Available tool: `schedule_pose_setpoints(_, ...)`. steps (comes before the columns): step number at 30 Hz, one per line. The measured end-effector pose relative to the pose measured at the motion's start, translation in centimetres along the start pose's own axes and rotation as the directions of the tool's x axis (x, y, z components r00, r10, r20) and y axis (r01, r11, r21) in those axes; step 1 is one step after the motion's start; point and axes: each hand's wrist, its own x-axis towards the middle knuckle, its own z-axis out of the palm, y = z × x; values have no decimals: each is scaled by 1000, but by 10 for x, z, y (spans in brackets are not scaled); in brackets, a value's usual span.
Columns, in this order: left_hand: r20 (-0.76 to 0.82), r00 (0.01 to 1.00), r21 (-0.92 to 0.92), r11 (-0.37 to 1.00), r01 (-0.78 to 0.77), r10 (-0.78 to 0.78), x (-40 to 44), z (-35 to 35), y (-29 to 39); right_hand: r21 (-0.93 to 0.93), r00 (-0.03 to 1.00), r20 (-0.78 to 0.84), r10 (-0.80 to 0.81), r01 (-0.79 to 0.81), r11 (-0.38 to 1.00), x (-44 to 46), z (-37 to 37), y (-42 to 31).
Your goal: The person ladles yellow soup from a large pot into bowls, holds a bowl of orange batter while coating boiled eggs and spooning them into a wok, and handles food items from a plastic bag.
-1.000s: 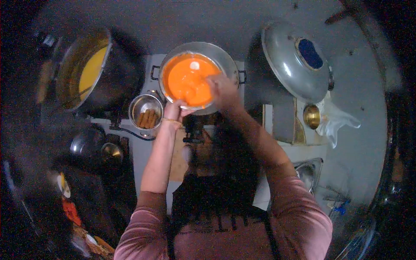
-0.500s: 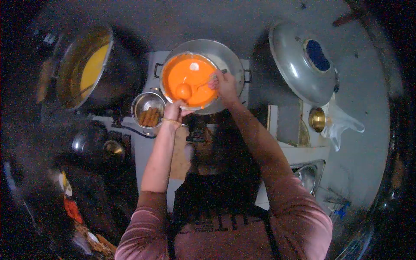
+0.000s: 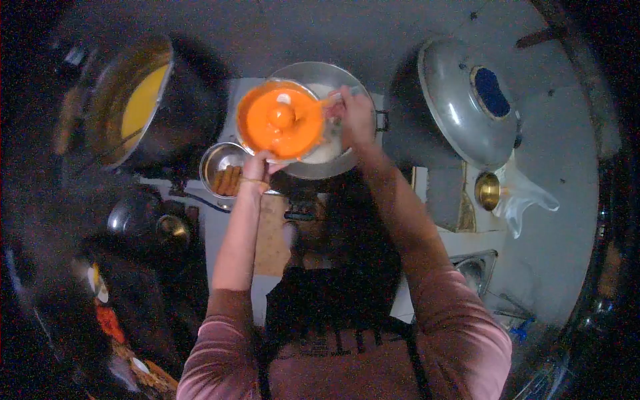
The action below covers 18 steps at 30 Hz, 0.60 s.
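My left hand [image 3: 262,167] grips the near edge of a bowl [image 3: 241,130] full of smooth orange liquid [image 3: 267,137]. In my right hand [image 3: 357,117] is the handle of a ladle [image 3: 282,115], its rounded end coated orange and sitting in the liquid. The bowl is held over the left part of a wide metal pot [image 3: 363,93] with dark side handles. Something whitish [image 3: 325,155] shows inside that pot, partly hidden by the bowl and my right hand.
Left of my left hand stands a small metal bowl [image 3: 205,163] with brown finger-shaped pieces [image 3: 227,181]. A large pot [image 3: 165,100] of yellow liquid is farther left. On the right are a domed lid [image 3: 447,100], a brass-coloured cup [image 3: 489,192] and a sink [image 3: 475,272].
The orange bowl has shifted left with my left hand, uncovering more of the pot. The ladle's rounded end has moved farther from me, and my right hand has moved slightly right.
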Motion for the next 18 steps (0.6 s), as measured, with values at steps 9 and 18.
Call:
schedule_pose_setpoints(9, -67, 997, -79, 996, -34, 29, 18, -41, -30, 16, 962, -269, -45, 52, 999, 5, -66, 34)
schedule_pose_setpoints(18, -150, 985, -80, 992, -94, 82, -1, -58, -40, -245, 917, -398, 3, -110, 963, 2, -123, 158)
